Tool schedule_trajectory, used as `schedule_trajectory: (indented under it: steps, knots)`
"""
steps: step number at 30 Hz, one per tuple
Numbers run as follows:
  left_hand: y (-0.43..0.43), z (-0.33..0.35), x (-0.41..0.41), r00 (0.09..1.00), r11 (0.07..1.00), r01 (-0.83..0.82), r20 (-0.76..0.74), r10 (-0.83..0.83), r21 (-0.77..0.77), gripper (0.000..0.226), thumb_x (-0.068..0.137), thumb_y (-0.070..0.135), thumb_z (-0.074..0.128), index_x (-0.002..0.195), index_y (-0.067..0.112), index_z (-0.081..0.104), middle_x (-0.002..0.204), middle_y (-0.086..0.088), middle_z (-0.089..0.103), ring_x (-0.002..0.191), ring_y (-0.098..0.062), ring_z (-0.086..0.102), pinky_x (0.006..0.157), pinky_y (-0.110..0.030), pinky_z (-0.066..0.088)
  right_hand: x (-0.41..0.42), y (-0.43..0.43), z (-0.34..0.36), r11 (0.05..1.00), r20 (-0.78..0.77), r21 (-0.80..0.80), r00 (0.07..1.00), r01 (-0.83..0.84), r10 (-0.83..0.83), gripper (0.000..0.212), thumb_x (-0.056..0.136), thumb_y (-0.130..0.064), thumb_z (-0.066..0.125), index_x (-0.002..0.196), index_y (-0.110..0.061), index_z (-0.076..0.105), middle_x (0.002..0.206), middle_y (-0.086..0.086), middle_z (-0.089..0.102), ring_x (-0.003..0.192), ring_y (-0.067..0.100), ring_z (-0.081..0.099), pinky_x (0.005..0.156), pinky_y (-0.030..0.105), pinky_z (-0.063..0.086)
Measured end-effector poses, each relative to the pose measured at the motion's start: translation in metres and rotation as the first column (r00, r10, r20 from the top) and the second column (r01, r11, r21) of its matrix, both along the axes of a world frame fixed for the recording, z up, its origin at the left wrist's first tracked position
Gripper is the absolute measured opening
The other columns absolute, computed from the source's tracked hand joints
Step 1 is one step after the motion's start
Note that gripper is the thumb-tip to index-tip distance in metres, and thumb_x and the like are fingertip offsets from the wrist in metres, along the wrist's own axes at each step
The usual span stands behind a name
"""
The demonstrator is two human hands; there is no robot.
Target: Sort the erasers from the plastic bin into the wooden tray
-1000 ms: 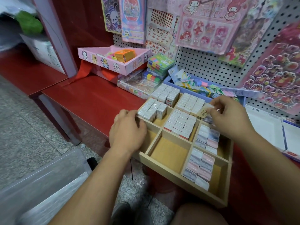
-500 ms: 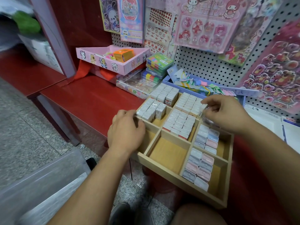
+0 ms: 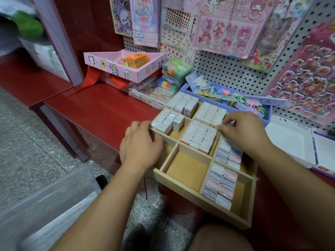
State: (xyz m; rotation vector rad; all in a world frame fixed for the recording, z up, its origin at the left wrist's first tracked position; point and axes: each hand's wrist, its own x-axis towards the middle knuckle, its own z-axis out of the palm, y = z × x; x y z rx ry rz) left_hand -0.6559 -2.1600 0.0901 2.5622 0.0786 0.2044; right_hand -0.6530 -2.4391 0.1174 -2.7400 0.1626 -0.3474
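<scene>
While the tray [image 3: 199, 202] is gripped by the left hand [image 3: 140, 146], an eraser [image 3: 229, 122] is pinched by the right hand [image 3: 244, 133]. Flush seating is advised

Divided wooden tray [image 3: 186, 171], white erasers [image 3: 199, 136] in rows, pastel erasers [image 3: 220, 185] rightmost

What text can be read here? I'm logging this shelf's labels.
"DIY": white badge on the pink hanging pack.
Characters under that badge: too small to read.
Red labels on the white erasers: blurred, unreadable.
Print on the other hanging sheets: unreadable.
</scene>
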Motion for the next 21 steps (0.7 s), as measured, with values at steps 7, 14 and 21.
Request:
schedule_trajectory:
  steps: [7,14,21]
  knots:
    - [0.000,-0.001,-0.002,1.000,1.000,0.004,-0.001,-0.004,0.005,0.047,0.096,0.041,0.047,0.139,0.025,0.052,0.132,0.001,0.051,0.124,-0.023,0.047,0.096,-0.042,0.042,-0.010,0.008,-0.001,0.998,-0.050,-0.068,0.999,0.014,-0.018,0.026,0.096,-0.042,0.063,0.104,-0.021,0.076,0.108,0.000,0.053,0.118,0.026,0.040,0.093,0.039,0.040]
    - [0.006,0.009,-0.001,0.990,0.991,0.117,-0.081,-0.111,0.065,0.044,0.093,0.045,0.047,0.127,0.019,0.053,0.128,-0.007,0.052,0.120,-0.030,0.049,0.095,-0.045,0.043,-0.082,0.026,0.006,0.983,-0.026,0.045,0.984,0.175,-0.174,0.041,0.098,-0.034,0.058,0.132,-0.013,0.061,0.132,0.012,0.054,0.129,0.032,0.043,0.104,0.037,0.037]
    - [0.015,0.015,-0.009,0.968,0.966,0.230,-0.131,-0.215,0.116,0.045,0.093,0.044,0.050,0.126,0.013,0.051,0.130,-0.012,0.050,0.122,-0.035,0.048,0.096,-0.047,0.042,-0.149,0.048,0.001,0.953,-0.175,0.128,0.952,0.276,-0.252,0.058,0.097,-0.039,0.057,0.149,-0.019,0.041,0.135,0.013,0.044,0.129,0.035,0.040,0.106,0.042,0.038]
